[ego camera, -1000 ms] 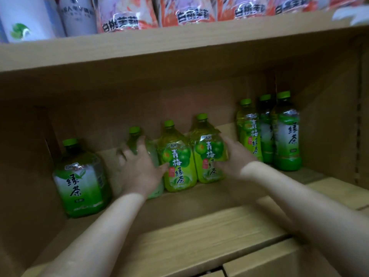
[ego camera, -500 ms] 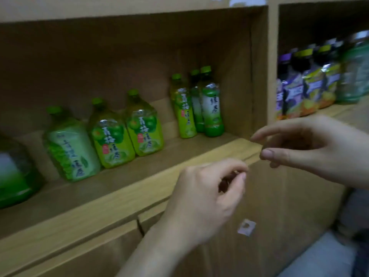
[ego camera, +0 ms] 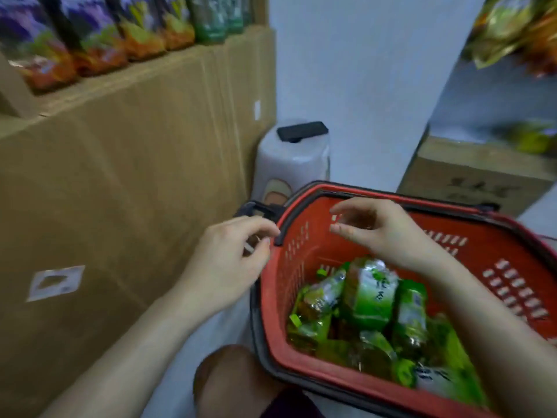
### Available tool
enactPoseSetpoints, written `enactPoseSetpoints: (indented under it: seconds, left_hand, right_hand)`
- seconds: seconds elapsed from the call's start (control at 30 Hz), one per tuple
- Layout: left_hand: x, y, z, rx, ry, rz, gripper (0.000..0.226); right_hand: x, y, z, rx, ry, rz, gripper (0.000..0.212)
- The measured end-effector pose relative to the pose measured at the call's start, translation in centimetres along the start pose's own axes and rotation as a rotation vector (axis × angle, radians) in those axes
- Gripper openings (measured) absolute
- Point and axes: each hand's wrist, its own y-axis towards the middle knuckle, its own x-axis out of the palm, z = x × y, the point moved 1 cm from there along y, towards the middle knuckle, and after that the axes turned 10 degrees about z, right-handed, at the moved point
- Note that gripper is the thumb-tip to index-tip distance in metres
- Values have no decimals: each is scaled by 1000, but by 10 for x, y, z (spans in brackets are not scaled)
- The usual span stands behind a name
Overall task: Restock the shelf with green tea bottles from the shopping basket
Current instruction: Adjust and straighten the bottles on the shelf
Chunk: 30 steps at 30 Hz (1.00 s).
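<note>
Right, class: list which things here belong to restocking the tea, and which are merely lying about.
Job: basket; tea bottles in it; left hand; right hand.
Lying about: stool; black device on it; cardboard box; purple bottles; snack bags.

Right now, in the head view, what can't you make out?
Head view:
- Count of green tea bottles in the red plastic shopping basket: piled, partly under the right forearm.
- Bottle label text: motion blur.
- Whether the left hand pinches anything: blurred, too small.
</note>
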Motion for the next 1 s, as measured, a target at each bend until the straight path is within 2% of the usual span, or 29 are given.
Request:
enactPoseSetpoints:
  seconds: [0.1, 0.23, 0.3, 0.37, 0.47, 0.57, 0.67, 0.77, 0.87, 0.93, 1.0]
  left_hand:
    - [45, 5, 10, 12, 11, -115, 18]
    - [101, 9, 22, 5, 39, -291, 23]
    - [127, 12, 28, -25, 45, -364, 25]
    - [150, 13, 30, -49, 70, -429, 27]
    - [182, 13, 26, -113, 106, -539, 34]
    - [216, 14, 18, -227, 138, -650, 56]
    - [250, 12, 8, -338, 138, -727, 81]
    - [280, 1, 1, -516, 41, -842, 101]
    - [297, -4, 3, -513, 34, -833, 110]
    - [298, 1, 4, -522, 18, -755, 109]
    - [294, 9, 5, -555, -112, -662, 104]
  right_hand:
    - [6, -12, 62, 130, -133, -53, 41]
    - [17, -17, 137, 323, -392, -151, 83]
    - [28, -20, 168, 438, -398, -175, 90]
    - [40, -24, 186, 526, -320, -174, 89]
    - [50, -26, 192, 591, -146, -69, 77]
    - [54, -24, 194, 587, -195, 63, 61]
    - [56, -23, 199, 659, -223, 156, 71]
    - [54, -22, 208, 733, -157, 200, 79]
    - [49, -21, 211, 718, -150, 231, 81]
    - [44, -18, 201, 647, -157, 206, 85]
    - [35, -9, 185, 557, -132, 192, 84]
